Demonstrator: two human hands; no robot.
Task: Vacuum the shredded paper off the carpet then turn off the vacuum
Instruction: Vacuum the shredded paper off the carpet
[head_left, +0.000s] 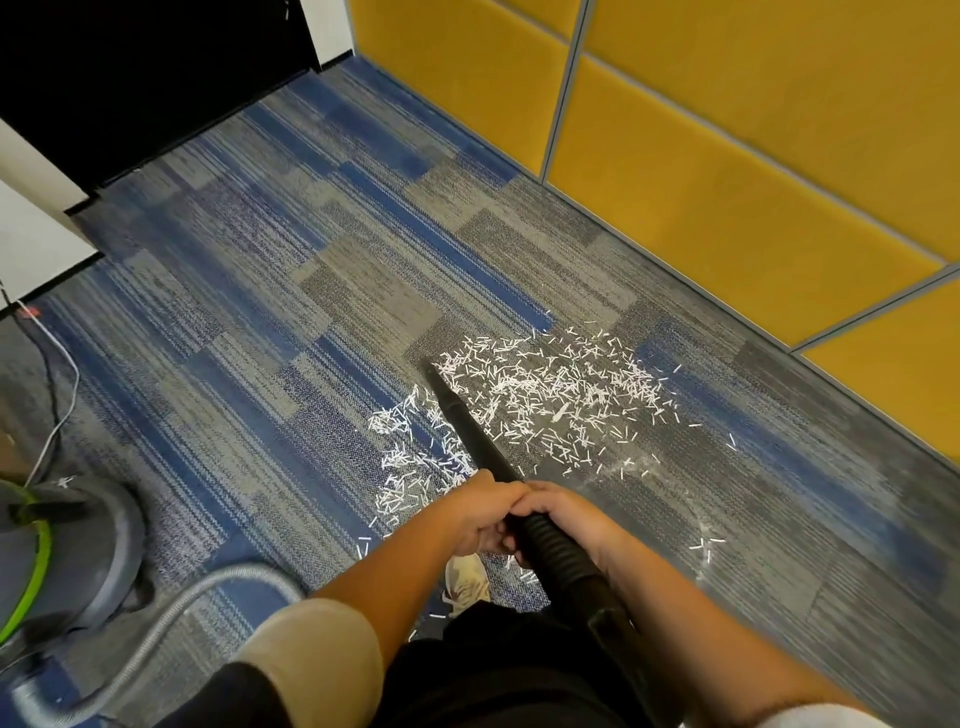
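Above shredded paper, left hand, right hand touching, both gripping wand; tip seemingly on carpet.

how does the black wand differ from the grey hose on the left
Colour: the black wand is dark; the grey hose is pale.
Shape: the black wand runs straight and tapers to a tip among the shredded paper; the grey hose bends in an arc over the carpet.
Hold: the left hand and right hand both hold the black wand; neither touches the grey hose.
Both are round tubes.
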